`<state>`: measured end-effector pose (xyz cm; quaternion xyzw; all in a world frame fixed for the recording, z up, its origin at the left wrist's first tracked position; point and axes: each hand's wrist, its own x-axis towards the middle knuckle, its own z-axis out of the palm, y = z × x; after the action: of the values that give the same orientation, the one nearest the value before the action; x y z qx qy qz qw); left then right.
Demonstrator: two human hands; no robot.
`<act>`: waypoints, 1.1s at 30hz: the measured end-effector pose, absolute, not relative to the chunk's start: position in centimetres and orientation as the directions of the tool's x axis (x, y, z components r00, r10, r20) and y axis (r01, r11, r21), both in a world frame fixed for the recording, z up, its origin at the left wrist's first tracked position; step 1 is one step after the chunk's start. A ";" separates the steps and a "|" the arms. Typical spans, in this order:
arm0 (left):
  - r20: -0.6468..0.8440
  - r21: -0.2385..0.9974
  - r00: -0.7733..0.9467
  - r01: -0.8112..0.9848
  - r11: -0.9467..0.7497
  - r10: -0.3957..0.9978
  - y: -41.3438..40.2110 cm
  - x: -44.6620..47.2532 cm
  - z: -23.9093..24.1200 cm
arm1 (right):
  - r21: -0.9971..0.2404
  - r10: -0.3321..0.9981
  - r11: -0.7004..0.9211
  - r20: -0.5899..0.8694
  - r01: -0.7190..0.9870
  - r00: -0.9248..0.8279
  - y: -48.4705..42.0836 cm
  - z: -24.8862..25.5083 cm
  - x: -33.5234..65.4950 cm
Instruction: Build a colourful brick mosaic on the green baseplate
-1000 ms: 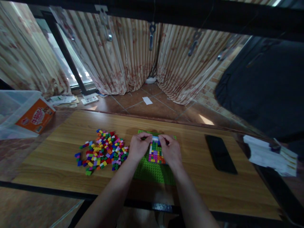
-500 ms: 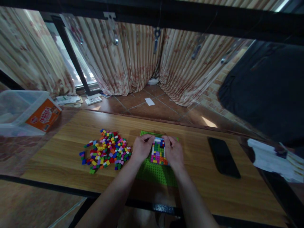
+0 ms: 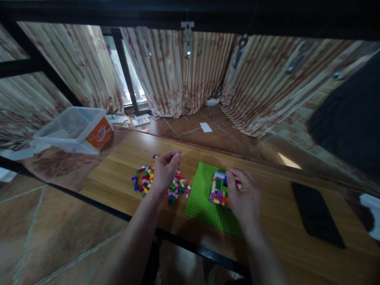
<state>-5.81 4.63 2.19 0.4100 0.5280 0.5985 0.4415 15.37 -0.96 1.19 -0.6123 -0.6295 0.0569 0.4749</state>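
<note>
My left hand (image 3: 164, 172) is raised over the pile of loose toy bricks (image 3: 179, 186), its fingers pinched together. Whatever may be between those fingertips is too small to make out. A green baseplate (image 3: 199, 198) lies on the table, bearing a low build of multicoloured toy bricks (image 3: 219, 193) with a white and blue row at its far end. My right hand (image 3: 245, 194) is curled over the right side of this build, thumb and fingers closed about its edge. A few red and white bricks show between them; the rest of that side is hidden.
A black phone-like slab (image 3: 317, 213) lies on the right of the wooden table (image 3: 115, 166). Beyond the table's left end stands a clear plastic box (image 3: 71, 128) with an orange label. Papers (image 3: 141, 120) lie on the tiled floor before striped curtains (image 3: 169, 75).
My left hand has left the build and moved left over the loose bricks. My right hand stays at the build's right side. The view has turned left, so the scene sits farther right.
</note>
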 end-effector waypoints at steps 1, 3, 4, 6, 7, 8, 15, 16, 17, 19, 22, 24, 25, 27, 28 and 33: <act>0.012 0.993 -0.297 -0.106 -0.046 0.955 4.6 -6.5 2.3 | -0.652 0.829 0.286 0.536 0.702 0.160 -1.3 1.4 14.4; -0.008 0.991 -0.331 -0.127 -0.036 0.944 4.6 -7.6 2.4 | -0.646 0.835 0.386 0.548 0.659 0.048 -2.0 1.6 12.3; -0.014 0.990 -0.342 -0.136 -0.035 0.939 4.6 -8.0 2.5 | -0.635 0.838 0.438 0.545 0.636 -0.033 -2.5 1.5 11.2; -0.017 0.988 -0.351 -0.151 -0.039 0.936 4.5 -8.7 2.7 | -0.616 0.844 0.513 0.487 0.598 -0.224 -3.4 1.2 9.2; -0.016 0.987 -0.353 -0.156 -0.042 0.935 4.4 -8.9 2.8 | -0.608 0.845 0.529 0.442 0.593 -0.301 -3.9 0.8 8.5; -0.014 0.986 -0.356 -0.162 -0.046 0.935 4.3 -9.2 2.8 | -0.600 0.846 0.533 0.396 0.596 -0.357 -4.4 0.5 7.8; 0.003 0.987 -0.408 -0.143 -0.067 0.913 3.9 -11.6 3.2 | -0.519 0.875 0.482 0.332 0.706 -0.354 -5.7 -2.4 5.1; 0.010 0.987 -0.420 -0.140 -0.076 0.908 3.9 -11.9 3.2 | -0.515 0.880 0.469 0.340 0.718 -0.331 -5.5 -2.6 4.8; 0.016 0.987 -0.428 -0.137 -0.082 0.904 3.8 -12.3 3.3 | -0.511 0.886 0.454 0.344 0.730 -0.311 -5.4 -2.8 4.6; 0.022 0.988 -0.444 -0.128 -0.088 0.896 3.8 -13.2 3.4 | -0.499 0.895 0.431 0.343 0.752 -0.286 -5.1 -3.0 4.4; 0.022 0.990 -0.495 -0.110 -0.087 0.869 3.7 -15.4 3.6 | -0.476 0.899 0.417 0.345 0.774 -0.271 -4.9 -3.1 4.5; 0.007 0.996 -0.521 -0.073 -0.053 0.853 3.5 -17.2 3.6 | -0.472 0.900 0.407 0.354 0.782 -0.255 -4.7 -3.2 4.8; -0.007 0.999 -0.523 -0.033 -0.012 0.852 3.4 -18.1 3.4 | -0.474 0.902 0.400 0.357 0.784 -0.244 -4.7 -3.3 4.9; -0.037 0.990 -0.512 0.097 0.100 0.858 3.0 -19.8 3.1 | -0.479 0.904 0.391 0.362 0.786 -0.230 -4.5 -3.5 5.1; -0.048 0.971 -0.503 0.178 0.157 0.863 2.9 -20.4 2.8 | -0.480 0.903 0.391 0.366 0.785 -0.225 -4.4 -3.6 5.1; -0.060 0.841 -0.403 0.472 0.264 0.913 2.4 -21.3 1.6 | -0.488 0.894 0.388 0.406 0.782 -0.190 -3.9 -3.9 5.3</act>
<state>-21.29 2.42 1.60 0.4664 0.7425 0.3878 0.2842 5.26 -3.90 -3.93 -0.5465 -0.7666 0.0860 0.3260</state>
